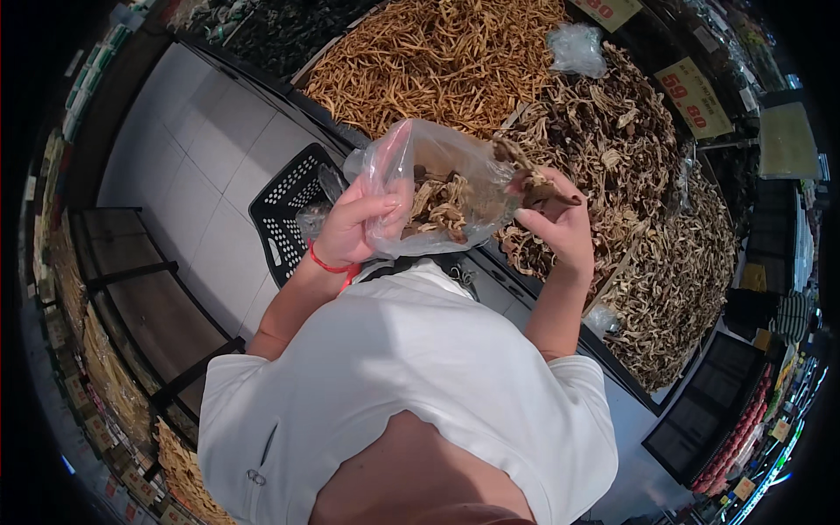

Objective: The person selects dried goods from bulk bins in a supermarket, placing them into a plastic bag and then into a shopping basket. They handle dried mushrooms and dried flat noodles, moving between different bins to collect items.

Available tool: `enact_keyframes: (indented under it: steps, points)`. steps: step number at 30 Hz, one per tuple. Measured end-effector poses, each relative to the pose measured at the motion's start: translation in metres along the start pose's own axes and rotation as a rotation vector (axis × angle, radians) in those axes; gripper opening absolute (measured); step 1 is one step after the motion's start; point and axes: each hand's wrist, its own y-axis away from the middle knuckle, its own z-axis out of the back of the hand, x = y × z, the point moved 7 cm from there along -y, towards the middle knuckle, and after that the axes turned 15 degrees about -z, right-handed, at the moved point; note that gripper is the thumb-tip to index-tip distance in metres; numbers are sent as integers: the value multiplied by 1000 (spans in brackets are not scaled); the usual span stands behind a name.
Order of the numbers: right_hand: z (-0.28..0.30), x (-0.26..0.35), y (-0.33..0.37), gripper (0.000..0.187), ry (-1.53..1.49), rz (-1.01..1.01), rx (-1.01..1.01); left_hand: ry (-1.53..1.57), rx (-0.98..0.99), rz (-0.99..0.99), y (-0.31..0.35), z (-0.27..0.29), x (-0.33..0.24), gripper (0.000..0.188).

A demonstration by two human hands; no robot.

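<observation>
My left hand (354, 223), with a red cord round its wrist, is closed on the left side of a clear plastic bag (398, 166). The bag's mouth gapes, and some dried mushrooms (437, 206) lie inside it. At the bag's right edge, my right hand (560, 223) pinches a few brown dried mushrooms (551, 191) between thumb and fingers. Beneath and beyond that hand spreads a large heap of dried mushrooms (630, 166).
A heap of thin orange-brown dried strips (429, 61) fills the bin beyond the bag. Crumpled clear bags (577, 50) lie on the heaps. A black perforated basket (278, 210) stands on the tiled floor (197, 166) at left. A price sign (693, 98) rises at the right.
</observation>
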Motion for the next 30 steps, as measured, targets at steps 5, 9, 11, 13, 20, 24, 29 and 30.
enact_keyframes:
  steps: [5,9,11,13,20,24,29,30]
  points:
    - [-57,6,-24,40,469,156,29,-1,-19,-7,6,-5,-7,78]
    - [-24,2,-31,29,256,70,-290,14,-10,-50,12,-2,-15,77]
    - [-22,17,-29,32,630,252,-509,-2,-14,-62,16,1,-17,77]
    - [-16,-19,-40,30,666,119,-400,-26,-34,-73,21,4,-21,78]
    - [-54,-40,-49,20,-23,-215,90,-262,-214,-148,42,52,-57,64]
    - [-58,-43,-73,18,-20,-227,17,-681,-513,-172,71,107,-96,32]
    - [-93,-36,-84,18,-306,-221,257,-846,-645,-307,103,113,-130,24]
    - [-98,-40,-89,19,-298,-268,237,-838,-655,-347,108,113,-137,23]
